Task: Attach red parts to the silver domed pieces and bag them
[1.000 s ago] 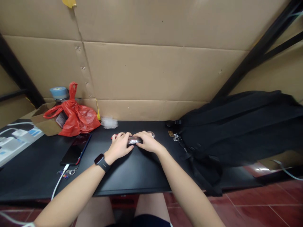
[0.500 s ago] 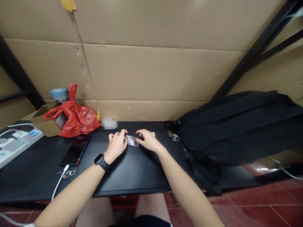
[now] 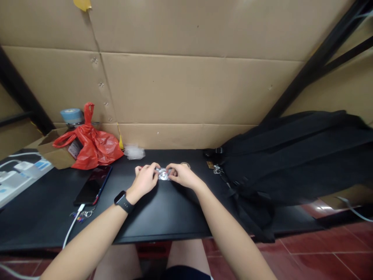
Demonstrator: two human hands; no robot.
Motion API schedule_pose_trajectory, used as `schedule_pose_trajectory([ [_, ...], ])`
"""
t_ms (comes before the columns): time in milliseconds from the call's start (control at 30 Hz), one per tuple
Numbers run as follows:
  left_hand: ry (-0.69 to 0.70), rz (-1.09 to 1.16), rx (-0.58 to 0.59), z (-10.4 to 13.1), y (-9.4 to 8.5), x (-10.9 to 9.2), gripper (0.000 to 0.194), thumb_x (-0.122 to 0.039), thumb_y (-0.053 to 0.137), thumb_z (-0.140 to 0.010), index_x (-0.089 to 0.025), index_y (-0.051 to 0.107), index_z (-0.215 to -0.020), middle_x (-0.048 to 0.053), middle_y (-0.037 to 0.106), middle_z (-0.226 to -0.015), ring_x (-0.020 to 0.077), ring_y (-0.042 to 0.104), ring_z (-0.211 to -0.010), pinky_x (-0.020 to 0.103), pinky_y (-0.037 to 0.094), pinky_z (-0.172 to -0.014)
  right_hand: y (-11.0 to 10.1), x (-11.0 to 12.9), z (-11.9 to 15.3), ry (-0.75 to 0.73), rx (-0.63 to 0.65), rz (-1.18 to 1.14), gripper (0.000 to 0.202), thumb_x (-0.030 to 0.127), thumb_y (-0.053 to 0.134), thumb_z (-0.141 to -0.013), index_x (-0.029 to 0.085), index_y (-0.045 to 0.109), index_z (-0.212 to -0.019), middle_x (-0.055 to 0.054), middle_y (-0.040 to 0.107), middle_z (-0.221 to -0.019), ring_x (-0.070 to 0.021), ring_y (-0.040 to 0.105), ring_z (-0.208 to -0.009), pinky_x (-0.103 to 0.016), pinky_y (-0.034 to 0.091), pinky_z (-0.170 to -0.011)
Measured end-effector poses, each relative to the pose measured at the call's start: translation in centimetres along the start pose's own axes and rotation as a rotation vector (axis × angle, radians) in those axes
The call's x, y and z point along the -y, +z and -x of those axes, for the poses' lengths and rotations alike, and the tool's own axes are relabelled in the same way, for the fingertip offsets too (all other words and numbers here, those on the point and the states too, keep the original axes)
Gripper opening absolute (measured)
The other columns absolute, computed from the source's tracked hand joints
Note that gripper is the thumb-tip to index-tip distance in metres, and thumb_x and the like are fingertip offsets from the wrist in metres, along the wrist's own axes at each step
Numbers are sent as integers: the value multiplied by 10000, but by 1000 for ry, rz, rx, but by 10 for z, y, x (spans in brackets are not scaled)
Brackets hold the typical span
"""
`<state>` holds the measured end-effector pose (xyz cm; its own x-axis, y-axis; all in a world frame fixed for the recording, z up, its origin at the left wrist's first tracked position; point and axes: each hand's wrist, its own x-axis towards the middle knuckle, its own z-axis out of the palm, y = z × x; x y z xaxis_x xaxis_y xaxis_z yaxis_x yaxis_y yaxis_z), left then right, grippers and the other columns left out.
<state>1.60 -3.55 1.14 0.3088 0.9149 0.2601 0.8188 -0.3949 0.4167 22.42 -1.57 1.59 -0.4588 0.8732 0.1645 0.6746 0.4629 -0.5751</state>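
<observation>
Between my hands, over the black tabletop (image 3: 163, 217), is a small clear plastic packet (image 3: 164, 174) with something shiny and a bit of red in it; its contents are too small to name. My left hand (image 3: 146, 178), with a dark watch on the wrist, pinches the packet's left edge between thumb and fingers. From the other side my right hand (image 3: 182, 175) grips the right edge, its fingers curled in. Behind the right hand a small round rim (image 3: 185, 165) partly shows.
A black backpack (image 3: 297, 159) with keys (image 3: 217, 170) fills the right side. To the left lie a charging phone (image 3: 93, 186), a red plastic bag (image 3: 97, 146), a cardboard box (image 3: 55, 149) and a power strip (image 3: 26, 177). Clear plastic pieces (image 3: 134, 152) sit by the cardboard wall (image 3: 180, 89).
My right hand's fingers have closed from a spread pose onto the packet's right edge. The left fingers have drawn in on its left edge.
</observation>
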Motion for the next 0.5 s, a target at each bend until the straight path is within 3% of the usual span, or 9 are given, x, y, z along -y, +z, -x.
schedule_pose_trajectory([
  [200, -2, 46, 41, -1, -3, 2, 260, -173, 480, -891, -283, 532, -1121, 9, 743, -1085, 223, 588, -1146, 409, 294, -905, -3, -2, 0, 10, -43, 97, 243, 175, 691, -806, 252, 720, -1035, -9, 721, -871, -172, 667, -820, -307, 444, -836],
  [333, -8, -31, -52, -4, -12, 11, 226, -180, 492, -878, -273, 580, -1063, 16, 725, -1090, 232, 595, -1106, 408, 314, -907, -3, 0, 3, -80, -34, 181, 249, 266, 690, -856, 285, 741, -1099, -49, 625, -1043, -188, 614, -939, -332, 433, -877],
  [500, -137, -150, -210, -10, -33, 43, 200, -196, 493, -879, -247, 634, -1011, 58, 726, -1086, 276, 594, -1082, 441, 329, -922, 11, 6, 0, -141, 58, 299, 244, 251, 625, -905, 258, 743, -1119, -87, 588, -1146, -217, 588, -1039, -373, 415, -931],
])
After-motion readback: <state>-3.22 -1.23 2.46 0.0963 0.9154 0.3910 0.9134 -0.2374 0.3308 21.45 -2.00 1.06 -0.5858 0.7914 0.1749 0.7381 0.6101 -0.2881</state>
